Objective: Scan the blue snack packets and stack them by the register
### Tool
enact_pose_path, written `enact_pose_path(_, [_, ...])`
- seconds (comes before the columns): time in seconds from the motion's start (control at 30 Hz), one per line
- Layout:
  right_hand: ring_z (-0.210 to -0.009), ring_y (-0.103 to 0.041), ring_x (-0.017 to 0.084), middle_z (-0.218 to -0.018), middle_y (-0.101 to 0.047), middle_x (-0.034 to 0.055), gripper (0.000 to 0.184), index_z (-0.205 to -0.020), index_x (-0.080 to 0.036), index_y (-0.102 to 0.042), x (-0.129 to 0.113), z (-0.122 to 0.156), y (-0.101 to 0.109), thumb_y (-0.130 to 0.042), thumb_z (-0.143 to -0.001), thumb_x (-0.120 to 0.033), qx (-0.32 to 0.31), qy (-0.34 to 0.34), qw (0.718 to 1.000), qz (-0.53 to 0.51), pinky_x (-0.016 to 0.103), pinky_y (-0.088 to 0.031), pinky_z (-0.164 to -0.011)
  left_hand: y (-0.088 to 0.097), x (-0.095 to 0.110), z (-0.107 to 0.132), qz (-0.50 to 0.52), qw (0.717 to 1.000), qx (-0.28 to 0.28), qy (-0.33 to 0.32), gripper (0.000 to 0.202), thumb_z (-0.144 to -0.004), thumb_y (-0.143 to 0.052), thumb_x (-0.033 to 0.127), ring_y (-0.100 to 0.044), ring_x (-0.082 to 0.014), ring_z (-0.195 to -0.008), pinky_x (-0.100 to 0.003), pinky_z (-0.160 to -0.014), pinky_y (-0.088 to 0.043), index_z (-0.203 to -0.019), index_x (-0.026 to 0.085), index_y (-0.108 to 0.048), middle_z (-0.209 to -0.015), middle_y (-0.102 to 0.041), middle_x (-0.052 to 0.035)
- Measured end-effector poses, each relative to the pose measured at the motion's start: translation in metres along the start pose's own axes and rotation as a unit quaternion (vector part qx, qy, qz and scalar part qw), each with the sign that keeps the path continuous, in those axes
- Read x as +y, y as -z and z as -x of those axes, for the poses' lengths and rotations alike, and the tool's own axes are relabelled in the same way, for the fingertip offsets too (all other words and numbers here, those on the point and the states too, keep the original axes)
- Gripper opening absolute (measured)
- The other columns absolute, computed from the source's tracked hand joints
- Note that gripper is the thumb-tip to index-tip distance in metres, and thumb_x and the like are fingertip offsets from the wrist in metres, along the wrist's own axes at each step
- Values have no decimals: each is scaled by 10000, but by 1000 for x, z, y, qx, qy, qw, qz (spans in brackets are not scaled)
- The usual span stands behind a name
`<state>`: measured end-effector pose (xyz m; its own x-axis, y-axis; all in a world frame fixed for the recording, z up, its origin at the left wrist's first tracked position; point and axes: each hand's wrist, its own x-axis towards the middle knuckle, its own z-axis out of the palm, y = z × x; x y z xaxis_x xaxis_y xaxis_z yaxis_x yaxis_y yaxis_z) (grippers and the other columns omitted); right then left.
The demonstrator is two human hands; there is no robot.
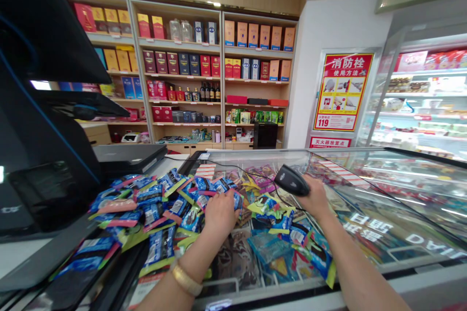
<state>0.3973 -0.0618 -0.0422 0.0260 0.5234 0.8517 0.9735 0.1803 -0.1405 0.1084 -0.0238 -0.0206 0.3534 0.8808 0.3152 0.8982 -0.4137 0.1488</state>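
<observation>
My right hand (314, 198) is closed round a black handheld barcode scanner (291, 180), held over the glass lid of a chest freezer (383, 223); its cable runs back across the glass. My left hand (219, 211), with a gold bracelet at the wrist, rests on a heap of small blue snack packets (153, 209) spread over the freezer lid and counter. Its fingers curl onto one blue packet (222, 187) at the top of the heap. More packets (292, 233) lie between my two arms.
A black checkout terminal and screen (44, 121) fill the left side, with a flat black device (127, 155) behind the packets. Wooden shelves of boxed goods and bottles (204, 73) line the back wall. A red fire-hydrant poster (341, 92) and a refrigerated display case (419, 97) stand at right.
</observation>
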Motion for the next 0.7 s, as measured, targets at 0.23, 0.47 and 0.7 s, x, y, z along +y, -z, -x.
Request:
enact_pose_path(0.23, [-804, -642, 245, -812, -684, 72, 251, -882, -195, -656, 1, 0, -2, -562, -718, -360, -2, 0, 1000, -8, 314, -390, -689, -16, -12, -11, 213, 977, 16, 19, 446, -671, -671, 104, -636, -195, -849, -273, -746, -443, -1101, 172, -573, -921, -663, -59])
enact_pose_path(0.47, [-829, -645, 240, -811, -690, 65, 237, -885, -197, -660, -3, -2, 2, -580, -736, -363, -20, 8, 999, -38, 318, -412, -711, -24, -23, -23, 417, 906, 69, 31, 292, -647, -639, 113, -540, -119, -545, -222, -558, -397, -908, 199, -540, -582, -504, 94])
enact_pose_path(0.7, [-943, -642, 244, -985, -704, 66, 319, -1034, -214, -662, -21, -4, 6, -622, -743, -340, -91, 55, 992, -72, 356, -437, -832, -21, -23, -24, 497, 855, 149, -5, 295, -672, -603, 163, -579, -127, -623, -241, -619, -464, -955, 206, -533, -637, -519, 72])
